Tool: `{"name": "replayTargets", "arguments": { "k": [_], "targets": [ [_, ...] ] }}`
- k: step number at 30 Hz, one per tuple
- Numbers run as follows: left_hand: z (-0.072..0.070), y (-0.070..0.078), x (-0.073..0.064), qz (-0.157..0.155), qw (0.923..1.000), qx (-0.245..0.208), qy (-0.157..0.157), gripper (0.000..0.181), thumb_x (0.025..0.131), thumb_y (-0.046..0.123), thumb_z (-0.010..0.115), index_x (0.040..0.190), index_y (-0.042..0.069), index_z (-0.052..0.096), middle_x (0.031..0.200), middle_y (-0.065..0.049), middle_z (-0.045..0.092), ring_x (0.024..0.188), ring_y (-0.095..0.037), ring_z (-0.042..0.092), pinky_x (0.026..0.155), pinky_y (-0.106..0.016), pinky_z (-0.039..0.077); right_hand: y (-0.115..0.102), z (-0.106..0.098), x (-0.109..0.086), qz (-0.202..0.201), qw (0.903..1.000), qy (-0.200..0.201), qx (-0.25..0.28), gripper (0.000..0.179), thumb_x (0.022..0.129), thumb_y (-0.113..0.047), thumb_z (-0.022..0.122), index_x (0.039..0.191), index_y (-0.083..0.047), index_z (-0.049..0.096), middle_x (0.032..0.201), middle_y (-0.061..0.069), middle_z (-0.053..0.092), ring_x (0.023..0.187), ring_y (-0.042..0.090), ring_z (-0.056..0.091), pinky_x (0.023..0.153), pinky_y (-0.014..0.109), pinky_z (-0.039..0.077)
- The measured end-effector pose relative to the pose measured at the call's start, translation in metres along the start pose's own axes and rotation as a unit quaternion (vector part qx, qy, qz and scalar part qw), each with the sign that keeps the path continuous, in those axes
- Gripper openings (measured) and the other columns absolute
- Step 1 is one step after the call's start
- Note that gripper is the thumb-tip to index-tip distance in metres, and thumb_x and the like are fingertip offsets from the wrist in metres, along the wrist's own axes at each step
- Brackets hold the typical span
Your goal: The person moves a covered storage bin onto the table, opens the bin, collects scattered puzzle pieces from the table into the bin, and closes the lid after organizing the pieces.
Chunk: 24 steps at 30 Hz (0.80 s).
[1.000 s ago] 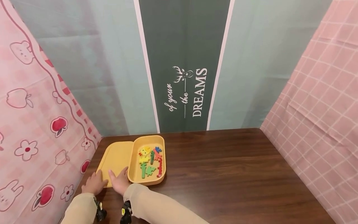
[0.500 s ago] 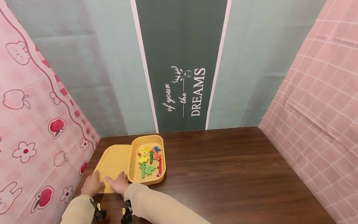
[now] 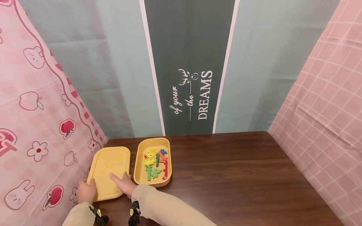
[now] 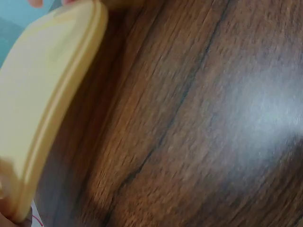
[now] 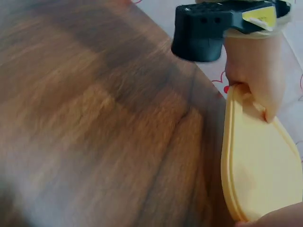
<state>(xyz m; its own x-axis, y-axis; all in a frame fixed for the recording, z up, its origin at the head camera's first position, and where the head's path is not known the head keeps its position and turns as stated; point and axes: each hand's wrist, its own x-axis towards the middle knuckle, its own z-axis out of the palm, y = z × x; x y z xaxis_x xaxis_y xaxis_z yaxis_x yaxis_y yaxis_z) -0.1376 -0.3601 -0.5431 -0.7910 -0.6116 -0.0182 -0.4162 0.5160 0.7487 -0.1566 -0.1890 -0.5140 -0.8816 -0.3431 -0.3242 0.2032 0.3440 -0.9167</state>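
Note:
A flat yellow lid point(image 3: 113, 160) is held between both hands at the table's left side. My left hand point(image 3: 87, 191) grips its left near edge, thumb on top. On the right edge, my right hand point(image 3: 124, 184) grips with its thumb over the upper face and its fingers at the rim. Both wrist views show the lid tilted, with its rim above the wood. Just right of it stands an uncovered yellow container point(image 3: 136, 169) holding several small flat pieces in yellow, green, red and blue, among them a chick-like yellow piece point(image 3: 150, 153).
A dark wooden table point(image 3: 226, 175) extends to the right. Pink printed cloth point(image 3: 42, 125) hangs along the left side, close to the left hand. Green cloth point(image 3: 186, 47) hangs behind, and pink checked cloth point(image 3: 319, 94) on the right.
The lid has moved left and toward the person, away from the container's side, opening a gap. Both hands have closed round its edges. The container and pieces stay put.

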Motion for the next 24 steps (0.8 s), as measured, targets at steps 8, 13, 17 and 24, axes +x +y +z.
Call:
{"name": "replayTargets", "arguments": {
  "k": [8, 13, 17, 24],
  "targets": [
    [-0.003, -0.005, -0.005, 0.023, 0.9961, -0.066, 0.054, 0.05, 0.097, 0.029, 0.036, 0.126, -0.012, 0.04, 0.118, -0.039, 0.045, 0.107, -0.052, 0.042, 0.09, -0.057, 0.031, -0.011, -0.013, 0.001, -0.083, 0.9834, 0.056, -0.151, 0.069, 0.083, -0.048, 0.062, 0.137, -0.008, 0.045, 0.135, 0.009, 0.042, 0.121, 0.019, 0.045, 0.096, 0.032, 0.039],
    [-0.004, 0.002, -0.007, 0.015, 0.994, -0.093, 0.055, 0.055, 0.097, 0.036, 0.038, 0.127, -0.01, 0.045, 0.121, -0.036, 0.049, 0.106, -0.043, 0.049, 0.087, -0.051, 0.034, -0.022, -0.029, 0.006, -0.12, 0.9773, 0.08, -0.155, 0.066, 0.087, -0.032, 0.063, 0.142, -0.007, 0.036, 0.132, 0.011, 0.047, 0.118, 0.017, 0.048, 0.094, 0.028, 0.04],
    [-0.001, 0.015, -0.01, 0.018, 0.9947, -0.097, 0.03, 0.061, 0.096, 0.042, 0.038, 0.127, -0.011, 0.046, 0.121, -0.035, 0.05, 0.103, -0.04, 0.05, 0.085, -0.047, 0.036, -0.024, -0.044, 0.014, -0.135, 0.9727, 0.079, -0.171, 0.068, 0.091, -0.029, 0.059, 0.147, -0.01, 0.026, 0.106, 0.012, 0.063, 0.086, 0.016, 0.062, 0.074, 0.026, 0.048],
    [0.014, 0.033, -0.013, 0.084, 0.9961, -0.018, -0.022, 0.06, 0.099, 0.042, 0.032, 0.132, -0.008, 0.04, 0.12, -0.034, 0.049, 0.102, -0.043, 0.05, 0.087, -0.054, 0.037, -0.017, -0.078, 0.031, -0.123, 0.9501, 0.112, -0.264, 0.067, 0.092, -0.043, 0.053, 0.146, -0.009, 0.031, 0.08, 0.008, 0.068, 0.059, 0.014, 0.058, 0.06, 0.029, 0.048]
  ]
}}
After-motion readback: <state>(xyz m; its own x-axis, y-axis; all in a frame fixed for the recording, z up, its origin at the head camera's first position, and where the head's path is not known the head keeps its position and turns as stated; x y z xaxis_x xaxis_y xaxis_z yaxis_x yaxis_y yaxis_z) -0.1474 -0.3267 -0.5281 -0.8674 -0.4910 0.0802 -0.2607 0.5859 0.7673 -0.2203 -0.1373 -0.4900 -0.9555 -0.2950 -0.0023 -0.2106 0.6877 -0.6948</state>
